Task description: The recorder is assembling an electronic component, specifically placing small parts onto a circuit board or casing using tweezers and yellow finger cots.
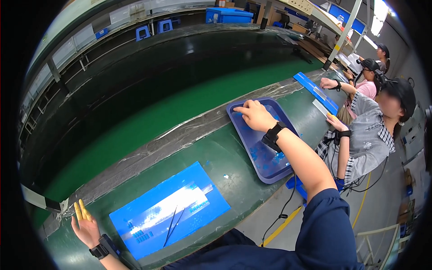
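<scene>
My right hand (257,116) is over the far end of a dark blue tray (252,158), its fingers drawn together and pointing left. Whatever they hold, if anything, is too small to make out. Small blue pieces (280,158) lie scattered in the tray. At the lower left, my left hand (86,230) is open, palm turned up, with yellow covers on two fingers. To its right lies a blue mat (180,243) bearing a glare-covered white plate (173,205), small blue pieces in rows (143,236) and dark tweezers (170,228).
A dark raised edge (155,138) runs along the far side of the green table (216,155). A small pale scrap (226,176) lies between mat and tray. At right, a co-worker (371,130) handles a white strip (320,108) beside another blue mat (308,85); others sit beyond.
</scene>
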`<state>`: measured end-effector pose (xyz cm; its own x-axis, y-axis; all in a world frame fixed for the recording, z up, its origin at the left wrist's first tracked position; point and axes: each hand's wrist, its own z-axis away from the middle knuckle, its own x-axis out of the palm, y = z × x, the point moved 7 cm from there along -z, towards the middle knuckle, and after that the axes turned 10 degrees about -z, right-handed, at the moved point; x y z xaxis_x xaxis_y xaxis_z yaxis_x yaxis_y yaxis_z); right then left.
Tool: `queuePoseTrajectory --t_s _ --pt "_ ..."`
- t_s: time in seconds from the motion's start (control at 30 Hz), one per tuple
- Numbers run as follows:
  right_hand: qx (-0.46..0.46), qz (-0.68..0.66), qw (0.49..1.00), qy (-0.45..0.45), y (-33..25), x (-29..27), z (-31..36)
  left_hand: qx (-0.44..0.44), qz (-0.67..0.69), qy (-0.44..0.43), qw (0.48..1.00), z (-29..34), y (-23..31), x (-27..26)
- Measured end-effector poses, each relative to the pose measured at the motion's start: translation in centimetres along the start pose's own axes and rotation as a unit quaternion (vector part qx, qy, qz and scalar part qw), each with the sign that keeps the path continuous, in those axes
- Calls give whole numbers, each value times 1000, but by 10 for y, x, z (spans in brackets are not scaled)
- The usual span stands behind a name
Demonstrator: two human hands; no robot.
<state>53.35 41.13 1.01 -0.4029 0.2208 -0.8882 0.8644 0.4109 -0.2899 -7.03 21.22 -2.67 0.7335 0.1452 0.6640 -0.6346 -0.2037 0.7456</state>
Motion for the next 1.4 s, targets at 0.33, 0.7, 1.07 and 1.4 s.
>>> queuePoseTrajectory --t_s 0.33,0.7,1.07,1.4 --pt "-65 -80 995 -3 -83 -42 19 3 -15 -8 1000 -1 -1 4" --pt "-152 -120 944 -268 -142 19 66 8 -21 -7 1000 0 -1 2" --pt "-173 -98 937 -286 -148 29 65 9 -22 -9 1000 0 0 8" --pt "-200 -98 944 -244 -156 29 72 19 -15 -27 999 5 2 15"
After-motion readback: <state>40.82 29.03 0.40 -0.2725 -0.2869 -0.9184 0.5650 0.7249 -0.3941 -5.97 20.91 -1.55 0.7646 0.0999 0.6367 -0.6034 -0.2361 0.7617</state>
